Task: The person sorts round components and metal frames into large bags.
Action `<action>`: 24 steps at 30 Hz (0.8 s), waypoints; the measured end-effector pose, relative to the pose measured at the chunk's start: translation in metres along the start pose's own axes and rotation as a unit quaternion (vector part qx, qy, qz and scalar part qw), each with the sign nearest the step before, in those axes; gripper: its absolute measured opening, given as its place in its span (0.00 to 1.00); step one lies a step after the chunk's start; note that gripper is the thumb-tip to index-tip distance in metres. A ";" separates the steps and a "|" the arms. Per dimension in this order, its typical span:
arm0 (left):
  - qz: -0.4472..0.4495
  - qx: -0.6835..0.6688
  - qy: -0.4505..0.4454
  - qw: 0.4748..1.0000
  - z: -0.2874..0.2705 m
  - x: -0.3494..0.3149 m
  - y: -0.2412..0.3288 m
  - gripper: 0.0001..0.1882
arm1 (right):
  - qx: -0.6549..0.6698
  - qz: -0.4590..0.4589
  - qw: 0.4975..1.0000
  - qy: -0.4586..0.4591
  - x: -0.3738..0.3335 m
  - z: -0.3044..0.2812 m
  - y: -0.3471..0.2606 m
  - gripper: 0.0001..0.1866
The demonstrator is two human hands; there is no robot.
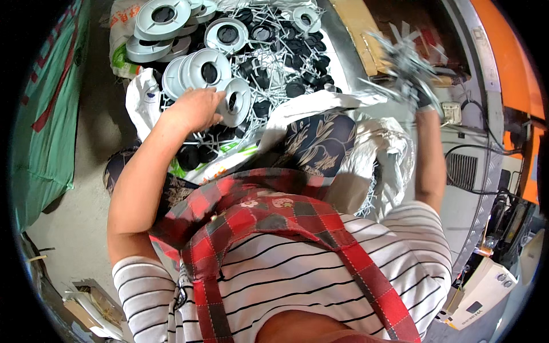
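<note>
A pale grey ring-shaped disc (242,105) with a dark centre stands tilted at the fingertips of my left hand (197,110). The fingers of that hand are spread at the disc's near-left edge. Beside them lies a stack of similar grey discs (197,60). Out to the right, my right hand (424,98) is raised and partly hidden, with what looks like a dark glove on it. It is closed round a bunch of thin grey plastic pieces (403,60), blurred by motion. Loose black round parts (294,88) and thin grey sticks (276,68) are heaped before me.
A white sack (311,106) lies under the heap and across my lap. More grey discs (163,17) are piled at the far left. A cardboard sheet (357,31) is at the far right, near an orange machine (517,57). Green sheeting (48,131) hangs at left.
</note>
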State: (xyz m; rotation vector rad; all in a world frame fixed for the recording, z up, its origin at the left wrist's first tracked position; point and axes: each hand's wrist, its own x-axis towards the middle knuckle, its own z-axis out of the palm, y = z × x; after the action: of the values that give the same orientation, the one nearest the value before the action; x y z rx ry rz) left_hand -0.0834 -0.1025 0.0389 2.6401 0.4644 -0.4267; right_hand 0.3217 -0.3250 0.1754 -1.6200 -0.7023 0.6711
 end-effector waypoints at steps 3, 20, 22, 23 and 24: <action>0.026 0.000 0.010 1.000 0.006 -0.002 -0.001 0.30 | -0.056 0.028 0.997 0.054 -0.093 -0.071 -0.025 0.16; 0.022 0.019 -0.042 0.999 0.026 0.028 0.001 0.28 | -0.473 0.055 0.857 -0.197 -0.003 0.027 0.106 0.35; 0.015 0.020 -0.036 0.999 0.029 0.030 -0.004 0.29 | -0.454 0.086 0.850 -0.251 0.046 0.075 0.151 0.44; 0.013 0.020 -0.020 1.000 0.031 0.029 -0.006 0.29 | -0.513 0.059 0.805 -0.293 0.072 0.093 0.177 0.48; 0.008 0.020 -0.008 1.000 0.034 0.026 -0.009 0.30 | -0.559 0.004 0.766 -0.317 0.089 0.112 0.200 0.50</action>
State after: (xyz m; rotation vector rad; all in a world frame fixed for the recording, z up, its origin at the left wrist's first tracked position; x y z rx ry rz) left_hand -0.0707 -0.1038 -0.0030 2.6747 0.4330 -0.4563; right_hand 0.3121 -0.2120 -0.0429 -2.4760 -1.8486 0.8843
